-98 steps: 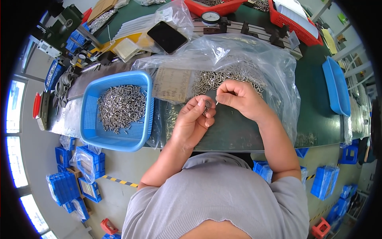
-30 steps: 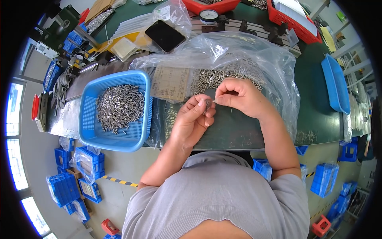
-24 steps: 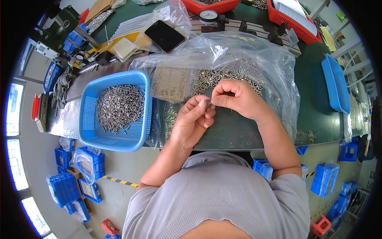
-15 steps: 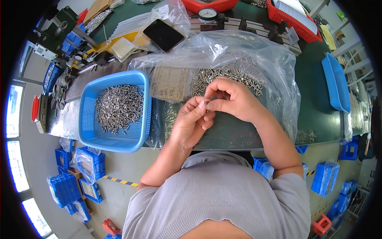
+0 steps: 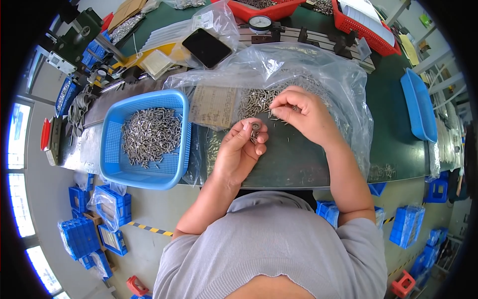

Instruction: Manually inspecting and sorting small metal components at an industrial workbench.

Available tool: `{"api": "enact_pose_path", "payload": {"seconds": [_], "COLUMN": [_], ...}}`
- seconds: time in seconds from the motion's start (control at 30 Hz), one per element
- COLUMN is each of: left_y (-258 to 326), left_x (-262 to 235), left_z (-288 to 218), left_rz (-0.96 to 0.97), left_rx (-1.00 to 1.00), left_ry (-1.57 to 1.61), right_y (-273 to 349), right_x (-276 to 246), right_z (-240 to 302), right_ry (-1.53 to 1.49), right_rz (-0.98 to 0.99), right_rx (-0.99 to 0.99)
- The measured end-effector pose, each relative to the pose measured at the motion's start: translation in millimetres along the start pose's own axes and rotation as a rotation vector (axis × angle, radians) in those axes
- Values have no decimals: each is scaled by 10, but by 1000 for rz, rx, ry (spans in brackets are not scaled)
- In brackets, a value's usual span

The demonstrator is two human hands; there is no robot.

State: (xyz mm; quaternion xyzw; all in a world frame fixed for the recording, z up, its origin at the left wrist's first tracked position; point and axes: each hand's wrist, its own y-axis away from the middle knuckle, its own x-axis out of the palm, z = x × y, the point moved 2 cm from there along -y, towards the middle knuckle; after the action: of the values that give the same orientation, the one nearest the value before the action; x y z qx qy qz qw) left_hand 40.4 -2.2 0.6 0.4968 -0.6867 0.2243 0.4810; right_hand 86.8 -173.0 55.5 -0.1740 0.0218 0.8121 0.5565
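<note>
Two bare hands at work over a green bench (image 5: 393, 124): left hand (image 5: 239, 152) curled, thumb and fingertips pinching a small round metal part (image 5: 255, 126); right hand (image 5: 303, 112) just beside and above it, fingertips pressed together on a thin metal pin (image 5: 273, 106) over a heap of loose pins (image 5: 259, 99) inside a clear plastic bag (image 5: 318, 65). To the left, a blue basket (image 5: 112, 149) holding more pins. Behind the bag, a dial gauge (image 5: 260, 22) and red trays (image 5: 366, 30).
</note>
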Motion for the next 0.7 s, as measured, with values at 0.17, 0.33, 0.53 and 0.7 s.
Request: {"api": "enact_pose_path", "payload": {"seconds": [0.17, 0.33, 0.53, 0.7], "left_y": [-12, -21, 1, 6], "left_x": [-14, -17, -27, 3], "left_z": [8, 12, 15, 19], "left_rz": [47, 64, 51, 33], "left_rx": [-1, -10, 1, -14], "left_ry": [14, 24, 24, 10], "right_y": [33, 26, 1, 28], "right_x": [-43, 13, 7, 80], "right_z": [-137, -161, -33, 36], "right_ry": [610, 736, 444, -63], "right_rz": [-3, 21, 11, 176], "right_rx": [-154, -187, -119, 108]}}
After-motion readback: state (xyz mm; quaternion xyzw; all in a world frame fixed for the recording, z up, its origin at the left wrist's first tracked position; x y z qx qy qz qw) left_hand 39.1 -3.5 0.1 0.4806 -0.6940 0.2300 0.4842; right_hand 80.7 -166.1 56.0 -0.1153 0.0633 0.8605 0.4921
